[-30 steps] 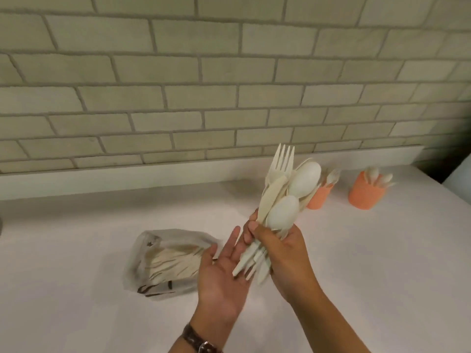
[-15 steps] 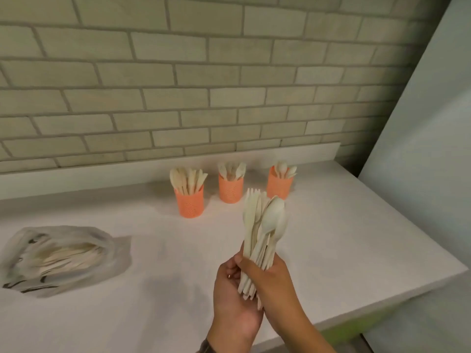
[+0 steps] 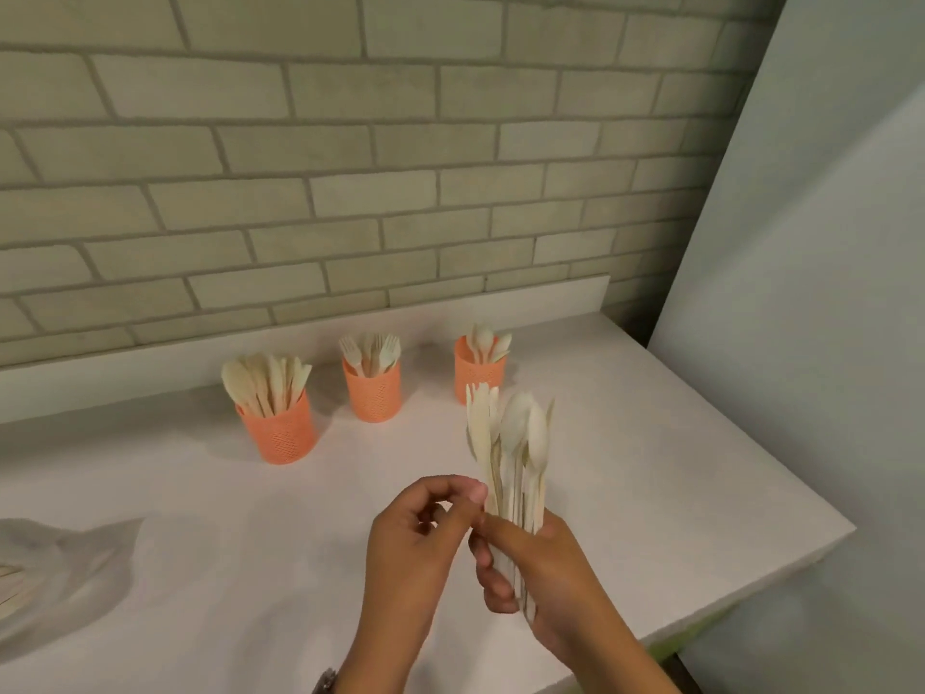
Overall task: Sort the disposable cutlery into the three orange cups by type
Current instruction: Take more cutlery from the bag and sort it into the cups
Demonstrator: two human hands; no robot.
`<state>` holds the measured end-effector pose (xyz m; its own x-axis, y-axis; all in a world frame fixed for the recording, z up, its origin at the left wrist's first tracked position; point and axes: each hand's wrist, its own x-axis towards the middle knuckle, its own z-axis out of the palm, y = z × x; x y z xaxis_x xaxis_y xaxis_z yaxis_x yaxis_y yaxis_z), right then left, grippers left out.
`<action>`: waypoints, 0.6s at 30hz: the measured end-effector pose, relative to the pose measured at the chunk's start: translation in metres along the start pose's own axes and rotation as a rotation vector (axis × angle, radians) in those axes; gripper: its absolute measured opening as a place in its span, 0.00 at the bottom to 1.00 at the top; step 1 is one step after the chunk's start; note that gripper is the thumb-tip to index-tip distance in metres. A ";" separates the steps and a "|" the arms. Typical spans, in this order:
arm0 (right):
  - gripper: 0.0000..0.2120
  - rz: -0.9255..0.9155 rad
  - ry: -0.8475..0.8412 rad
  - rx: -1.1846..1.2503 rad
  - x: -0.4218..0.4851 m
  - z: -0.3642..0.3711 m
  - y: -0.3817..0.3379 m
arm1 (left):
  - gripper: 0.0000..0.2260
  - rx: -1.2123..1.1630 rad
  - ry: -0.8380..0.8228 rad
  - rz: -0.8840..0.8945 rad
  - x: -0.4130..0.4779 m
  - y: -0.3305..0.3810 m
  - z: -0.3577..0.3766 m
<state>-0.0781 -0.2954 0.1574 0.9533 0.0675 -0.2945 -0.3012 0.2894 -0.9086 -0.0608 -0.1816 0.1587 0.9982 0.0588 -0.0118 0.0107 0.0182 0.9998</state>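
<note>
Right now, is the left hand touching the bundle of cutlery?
Cannot tell. In the head view the left hand's fingertips meet the bundle of cutlery's left edge, blurred.

No readable text anywhere

No letters, numbers, labels or brand marks can be read on anything in view; the plastic bag (image 3: 55, 573) on the counter (image 3: 650, 443), far left of the left hand (image 3: 415, 548), is too blurred to tell.

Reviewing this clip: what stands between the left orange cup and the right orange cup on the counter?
In the head view, the middle orange cup, holding forks, stands between the left cup and the right cup; bare counter fills the gaps.
</note>
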 end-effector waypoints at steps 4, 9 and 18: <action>0.04 0.009 -0.005 -0.066 0.030 -0.011 -0.008 | 0.06 0.022 0.014 -0.011 0.044 -0.006 0.016; 0.12 0.000 -0.060 -0.119 0.072 -0.022 -0.027 | 0.05 -0.056 -0.006 -0.098 0.089 -0.003 0.025; 0.16 0.039 -0.159 -0.134 0.129 -0.011 -0.045 | 0.08 -0.061 0.125 -0.088 0.127 0.008 0.011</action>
<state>0.0582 -0.3100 0.1569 0.9294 0.2289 -0.2895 -0.3283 0.1546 -0.9318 0.0664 -0.1853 0.1651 0.9783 0.1783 -0.1054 0.0906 0.0894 0.9919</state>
